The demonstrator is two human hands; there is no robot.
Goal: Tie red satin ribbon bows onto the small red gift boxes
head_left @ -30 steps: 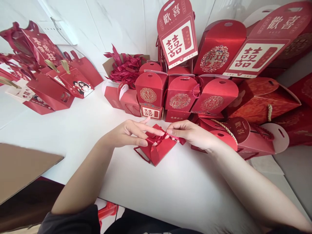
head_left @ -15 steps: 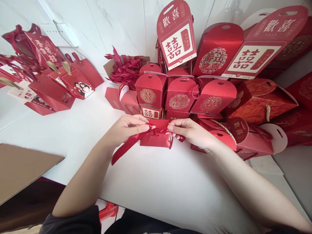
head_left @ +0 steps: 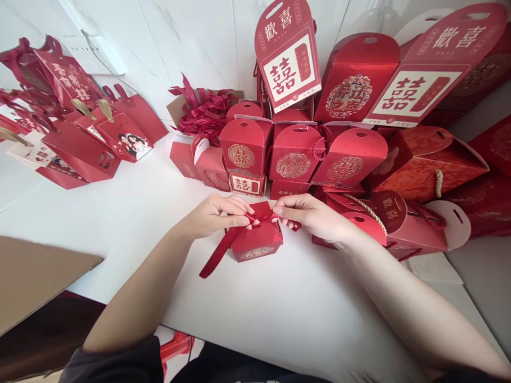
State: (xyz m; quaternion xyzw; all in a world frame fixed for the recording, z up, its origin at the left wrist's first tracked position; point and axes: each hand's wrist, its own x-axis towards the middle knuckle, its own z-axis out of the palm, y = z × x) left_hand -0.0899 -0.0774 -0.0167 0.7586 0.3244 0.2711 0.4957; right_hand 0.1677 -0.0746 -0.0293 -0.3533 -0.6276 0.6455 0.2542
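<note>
A small red gift box (head_left: 257, 243) with a gold round emblem stands on the white table in front of me, tilted a little. A red satin ribbon (head_left: 223, 252) crosses its top, and one long tail hangs down at the left. My left hand (head_left: 221, 215) pinches the ribbon between thumb and fingers over the left of the box top. On the other side, my right hand (head_left: 303, 215) pinches the ribbon near the box's right edge. Between the two hands the ribbon is gathered at the top; whether it is knotted I cannot tell.
Behind the hands stand several stacked red gift boxes (head_left: 295, 154). An open carton of red ribbons (head_left: 203, 114) sits by the wall. Red gift bags (head_left: 80, 149) stand at the left. Brown cardboard (head_left: 43, 276) lies at the lower left, and a red stool (head_left: 175, 346) shows below the table.
The box has tipped so that its front with the gold emblem shows now. My left hand has shifted slightly right and down, and the ribbon's tail has swung right with it.
</note>
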